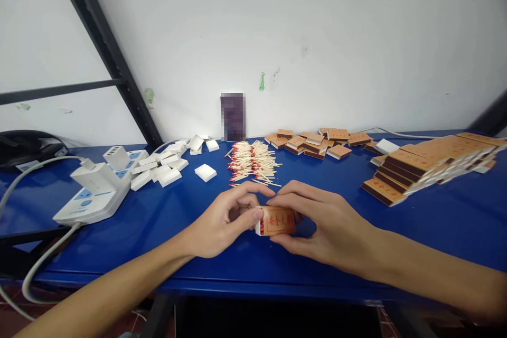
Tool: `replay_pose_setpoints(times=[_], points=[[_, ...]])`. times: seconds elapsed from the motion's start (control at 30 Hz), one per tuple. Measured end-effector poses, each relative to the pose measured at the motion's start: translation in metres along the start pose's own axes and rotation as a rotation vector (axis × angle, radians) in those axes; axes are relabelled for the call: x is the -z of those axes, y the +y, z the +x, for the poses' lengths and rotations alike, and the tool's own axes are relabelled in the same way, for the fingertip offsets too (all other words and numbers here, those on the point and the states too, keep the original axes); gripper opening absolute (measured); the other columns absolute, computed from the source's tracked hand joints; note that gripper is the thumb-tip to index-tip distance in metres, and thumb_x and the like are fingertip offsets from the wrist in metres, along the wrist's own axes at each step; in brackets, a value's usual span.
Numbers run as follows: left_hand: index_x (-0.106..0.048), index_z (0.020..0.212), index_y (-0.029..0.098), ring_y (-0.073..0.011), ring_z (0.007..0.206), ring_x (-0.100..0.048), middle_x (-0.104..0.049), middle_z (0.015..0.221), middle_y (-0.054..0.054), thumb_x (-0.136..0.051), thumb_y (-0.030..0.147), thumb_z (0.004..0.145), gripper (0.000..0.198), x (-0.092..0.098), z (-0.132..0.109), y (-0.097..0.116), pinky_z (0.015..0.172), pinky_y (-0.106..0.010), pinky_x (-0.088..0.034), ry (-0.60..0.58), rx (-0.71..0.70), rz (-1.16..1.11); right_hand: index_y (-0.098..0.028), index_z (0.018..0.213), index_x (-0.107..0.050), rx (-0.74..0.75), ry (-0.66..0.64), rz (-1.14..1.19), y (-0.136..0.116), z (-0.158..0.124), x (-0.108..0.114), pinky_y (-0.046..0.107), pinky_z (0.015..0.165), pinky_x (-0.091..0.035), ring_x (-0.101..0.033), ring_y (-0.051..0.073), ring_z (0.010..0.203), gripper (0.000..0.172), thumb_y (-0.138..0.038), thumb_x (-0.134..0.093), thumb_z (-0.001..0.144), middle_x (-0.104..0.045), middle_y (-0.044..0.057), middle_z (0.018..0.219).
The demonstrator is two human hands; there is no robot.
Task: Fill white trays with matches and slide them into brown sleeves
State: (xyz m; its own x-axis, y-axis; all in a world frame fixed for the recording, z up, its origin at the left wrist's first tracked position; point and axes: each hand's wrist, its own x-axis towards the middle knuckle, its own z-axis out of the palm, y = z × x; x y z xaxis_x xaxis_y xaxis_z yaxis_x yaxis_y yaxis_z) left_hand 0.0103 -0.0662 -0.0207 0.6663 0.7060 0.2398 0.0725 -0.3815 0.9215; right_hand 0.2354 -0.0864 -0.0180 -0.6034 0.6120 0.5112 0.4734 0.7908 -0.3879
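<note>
An orange matchbox (279,222) with red lettering is held just above the blue table, near its front edge. Its white inner tray sticks out a little at the left end, and red match heads show inside. My left hand (225,222) is closed on that end, thumb against the tray. Around the sleeve, the fingers and thumb of my right hand (332,222) grip the box from the right. Behind the hands lies a pile of loose matches (253,161) with red heads.
White empty trays (166,163) are heaped at the left, one (205,172) apart. Orange matchbox sleeves (317,142) lie behind at the right; stacked matchboxes (420,163) stand far right. A power strip (111,195) with cables sits left. A blurred dark rectangle (233,116) leans on the wall.
</note>
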Motion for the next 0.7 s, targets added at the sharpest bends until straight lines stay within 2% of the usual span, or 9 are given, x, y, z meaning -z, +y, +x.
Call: replay_pose_setpoints(times=[0.17, 0.33, 0.57, 0.63, 0.7], points=[[-0.054, 0.128, 0.023, -0.0130, 0.079, -0.055, -0.059, 0.087, -0.002, -0.061, 0.032, 0.092, 0.038, 0.001, -0.003, -0.001, 0.075, -0.026, -0.047, -0.030, 0.026, -0.033, -0.019, 0.101, -0.062, 0.027, 0.031, -0.037, 0.002, 0.003, 0.000, 0.025, 0.064, -0.050, -0.060, 0.014, 0.075, 0.019, -0.020, -0.065, 0.082, -0.063, 0.005, 0.093], [-0.053, 0.130, 0.023, -0.0151, 0.085, -0.059, -0.062, 0.097, -0.004, -0.060, 0.029, 0.092, 0.039, 0.000, -0.003, -0.003, 0.081, -0.030, -0.049, -0.035, 0.059, -0.036, -0.018, 0.107, -0.061, 0.053, 0.048, -0.074, 0.002, -0.001, -0.001, 0.026, 0.066, -0.053, -0.062, 0.015, 0.078, 0.024, -0.019, -0.062, 0.084, -0.063, 0.007, 0.098], [-0.050, 0.128, 0.022, -0.0125, 0.073, -0.062, -0.063, 0.083, -0.001, -0.070, 0.028, 0.085, 0.048, 0.007, 0.004, -0.007, 0.073, -0.027, -0.051, -0.176, 0.154, -0.250, -0.019, 0.113, -0.059, 0.116, -0.001, -0.052, 0.000, 0.000, -0.004, 0.026, 0.072, -0.054, -0.063, 0.015, 0.086, 0.025, -0.020, -0.059, 0.088, -0.064, 0.007, 0.105], [-0.050, 0.129, 0.020, -0.0133, 0.073, -0.063, -0.064, 0.083, -0.002, -0.070, 0.031, 0.085, 0.049, 0.007, 0.005, -0.007, 0.073, -0.028, -0.052, -0.192, 0.158, -0.252, -0.020, 0.113, -0.058, 0.116, -0.004, -0.062, 0.002, -0.002, -0.004, 0.025, 0.071, -0.054, -0.063, 0.015, 0.084, 0.025, -0.021, -0.059, 0.088, -0.064, 0.006, 0.104], [-0.049, 0.130, 0.020, -0.0151, 0.076, -0.064, -0.066, 0.086, -0.004, -0.066, 0.035, 0.087, 0.049, 0.009, 0.004, -0.005, 0.074, -0.029, -0.053, -0.181, 0.132, -0.155, -0.020, 0.115, -0.057, 0.098, 0.022, -0.119, 0.007, -0.009, 0.000, 0.026, 0.071, -0.054, -0.064, 0.015, 0.084, 0.028, -0.022, -0.060, 0.088, -0.063, 0.006, 0.104]])
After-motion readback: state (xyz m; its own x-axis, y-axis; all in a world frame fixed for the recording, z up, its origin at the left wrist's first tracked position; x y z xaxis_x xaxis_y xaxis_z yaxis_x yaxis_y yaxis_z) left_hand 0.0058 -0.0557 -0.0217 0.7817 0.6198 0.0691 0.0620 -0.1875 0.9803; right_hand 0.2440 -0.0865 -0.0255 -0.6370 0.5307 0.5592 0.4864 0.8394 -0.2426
